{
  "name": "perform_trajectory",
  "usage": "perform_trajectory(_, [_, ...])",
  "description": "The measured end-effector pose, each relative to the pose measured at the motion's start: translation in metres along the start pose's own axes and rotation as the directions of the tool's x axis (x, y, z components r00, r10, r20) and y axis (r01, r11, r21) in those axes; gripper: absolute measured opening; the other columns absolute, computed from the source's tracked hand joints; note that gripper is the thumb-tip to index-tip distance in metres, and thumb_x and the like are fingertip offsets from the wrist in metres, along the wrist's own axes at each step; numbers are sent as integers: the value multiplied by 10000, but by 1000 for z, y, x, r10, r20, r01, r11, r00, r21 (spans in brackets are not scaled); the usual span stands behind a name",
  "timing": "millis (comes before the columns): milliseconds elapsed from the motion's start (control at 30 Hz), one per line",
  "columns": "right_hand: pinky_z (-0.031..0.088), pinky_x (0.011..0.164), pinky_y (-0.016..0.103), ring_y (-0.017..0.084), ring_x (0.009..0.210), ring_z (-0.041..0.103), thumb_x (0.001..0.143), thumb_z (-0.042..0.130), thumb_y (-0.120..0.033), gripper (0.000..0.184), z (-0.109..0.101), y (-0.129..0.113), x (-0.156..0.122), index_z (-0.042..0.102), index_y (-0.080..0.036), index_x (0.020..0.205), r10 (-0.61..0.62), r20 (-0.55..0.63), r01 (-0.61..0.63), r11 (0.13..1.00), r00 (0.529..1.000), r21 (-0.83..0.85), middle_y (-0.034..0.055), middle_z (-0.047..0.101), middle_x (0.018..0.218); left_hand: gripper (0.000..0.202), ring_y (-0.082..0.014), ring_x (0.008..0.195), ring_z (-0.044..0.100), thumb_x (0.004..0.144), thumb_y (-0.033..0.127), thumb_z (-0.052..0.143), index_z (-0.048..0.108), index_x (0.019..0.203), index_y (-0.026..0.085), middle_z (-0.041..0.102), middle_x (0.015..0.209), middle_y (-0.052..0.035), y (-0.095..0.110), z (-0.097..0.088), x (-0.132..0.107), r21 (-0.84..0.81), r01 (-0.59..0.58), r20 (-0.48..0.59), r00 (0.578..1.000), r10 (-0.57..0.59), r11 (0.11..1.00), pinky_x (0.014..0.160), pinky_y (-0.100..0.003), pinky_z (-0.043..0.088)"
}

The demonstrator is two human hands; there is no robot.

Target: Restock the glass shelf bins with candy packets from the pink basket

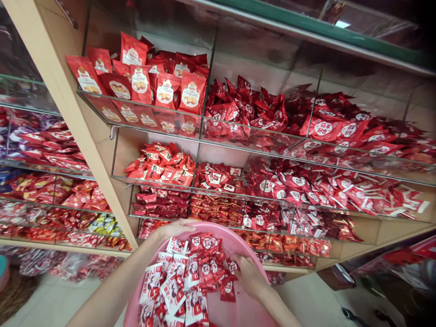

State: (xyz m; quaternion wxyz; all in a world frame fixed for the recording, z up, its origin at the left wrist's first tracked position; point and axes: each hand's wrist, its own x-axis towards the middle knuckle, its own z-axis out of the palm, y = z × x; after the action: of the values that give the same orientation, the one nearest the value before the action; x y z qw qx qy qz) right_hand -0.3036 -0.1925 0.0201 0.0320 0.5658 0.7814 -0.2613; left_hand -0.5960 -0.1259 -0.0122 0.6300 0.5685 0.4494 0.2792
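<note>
Left hand point(173, 230) curled over the far rim of a pink plastic basket point(243, 309), fingers closed on the rim and steadying it. Right hand point(248, 276) low among red-and-white foil sachets point(173, 286) heaped inside the basket, fingers narrowly drawn together, apparently on 1 sachet, though the view is too poor to confirm. Step in hand: handling of the heaped sachets, in front of glass display bins point(238, 131) of red packets beside a pale wooden shelf upright point(78, 113). Any lift from the heap calls for a firm pinch.
</note>
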Motion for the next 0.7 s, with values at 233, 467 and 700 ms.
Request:
perform_trajectory(233, [386,904,262,204,1104,544,734,322,-2,500,1,-2,3,574,-146,1141,-37,-20,36,999,999,-17,107,627,1113,475,-256,1104,559,718,389,689,626,1154,211,640,1198,-28,-9,-5,6,48,-57,-1,998,57,997,995,-349,394])
perform_trajectory(467, [404,891,282,223,1066,560,712,349,-4,493,-1,-7,7,580,-125,1130,-71,-65,71,997,995,5,131,604,1122,489,-215,1083,581,717,397,687,618,1163,209,639,1198,-34,-17,-8,10,42,-55,16,998,55,998,979,-320,411])
perform_trajectory(700, [438,848,302,228,1011,610,740,279,54,562,4,-15,12,565,-152,1178,-10,-20,6,983,1000,-185,143,570,1198,517,-214,968,630,702,388,697,610,1168,182,689,1093,-50,-8,-2,5,-90,-18,52,998,23,996,925,-349,442])
